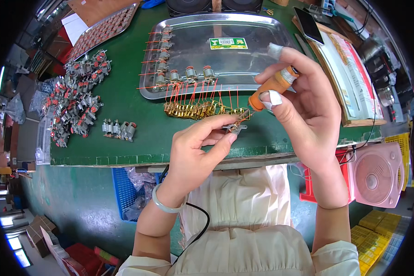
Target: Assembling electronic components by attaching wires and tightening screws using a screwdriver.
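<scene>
Head view: soldering a small motor above the green desk (124,99).
Left hand (202,147) pinches the small motor (235,127); right hand (303,99) is closed around the orange-handled soldering iron (272,87), tip at its terminals. A slipping pinch could likely burn fingertips or snag the red leads (237,103) nearby.
</scene>
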